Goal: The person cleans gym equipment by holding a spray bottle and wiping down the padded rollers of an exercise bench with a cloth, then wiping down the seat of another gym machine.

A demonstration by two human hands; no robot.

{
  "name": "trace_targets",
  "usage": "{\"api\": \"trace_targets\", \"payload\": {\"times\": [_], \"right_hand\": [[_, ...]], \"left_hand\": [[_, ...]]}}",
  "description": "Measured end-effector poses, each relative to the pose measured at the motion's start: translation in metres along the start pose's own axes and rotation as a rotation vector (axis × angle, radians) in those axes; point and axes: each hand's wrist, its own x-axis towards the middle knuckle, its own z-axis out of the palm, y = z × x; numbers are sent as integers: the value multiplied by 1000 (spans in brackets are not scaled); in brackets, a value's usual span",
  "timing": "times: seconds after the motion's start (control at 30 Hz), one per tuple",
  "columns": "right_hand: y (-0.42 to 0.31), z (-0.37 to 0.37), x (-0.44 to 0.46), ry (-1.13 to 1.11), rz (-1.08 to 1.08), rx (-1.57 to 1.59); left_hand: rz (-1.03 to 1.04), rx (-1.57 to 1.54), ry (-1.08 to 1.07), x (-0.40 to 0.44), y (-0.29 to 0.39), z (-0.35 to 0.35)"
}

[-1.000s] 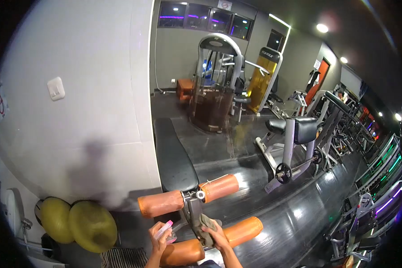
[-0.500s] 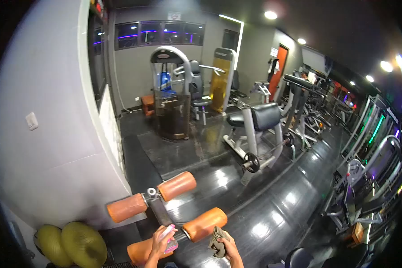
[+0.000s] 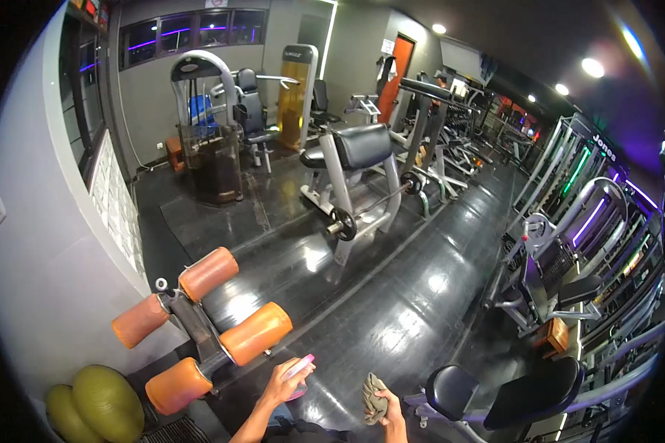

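Observation:
My left hand (image 3: 282, 382) is closed round a clear spray bottle (image 3: 298, 368) with a pink top, held low at the centre of the view. To its right, my right hand (image 3: 391, 410) grips a crumpled olive-grey cloth (image 3: 374, 399). Both hands are apart, over the dark floor. Left of them stands a machine with orange roller pads (image 3: 257, 334); neither hand touches it. A black padded seat (image 3: 451, 391) is to the right of the cloth.
A bench with a black pad (image 3: 362, 145) and weight plates stands ahead. Cable machines (image 3: 561, 170) line the right side. Green exercise balls (image 3: 107, 406) lie at lower left beside the pale wall (image 3: 59, 244). A wooden box (image 3: 552, 337) is at right.
The view has swung right, so the orange pads now lie further left. My right hand with the cloth has come away from the padded machine, and both hands are clear of it.

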Motion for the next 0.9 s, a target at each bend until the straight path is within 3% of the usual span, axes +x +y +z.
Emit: {"api": "trace_targets", "payload": {"times": [0.13,0.27,0.4,0.47,0.6,0.67,0.77,0.8,0.87,0.9], "right_hand": [[2,-39,-11,-103,41,162],[-3,-43,-11,87,-36,118],[-22,-45,0,192,-42,34],[-33,-49,-1,255,-42,-16],[-54,-97,-8,328,-44,13],[-74,-134,-15,375,53,12],[-111,-171,-26,263,201,-17],[-119,-181,-31,290,206,-4],[-137,-198,-39,313,136,43],[-148,-200,-43,337,89,77]], "left_hand": [[-42,-52,-84,12,7,36],[-109,-35,-177,30,10,64],[-101,176,-277,68,4,93],[-21,243,-334,91,10,117],[-73,282,-464,146,-3,165],[-48,248,-504,172,-5,193],[813,482,-594,216,-32,233],[800,462,-615,221,-35,245],[267,347,-684,231,-39,266],[242,363,-680,237,-45,278]]}}
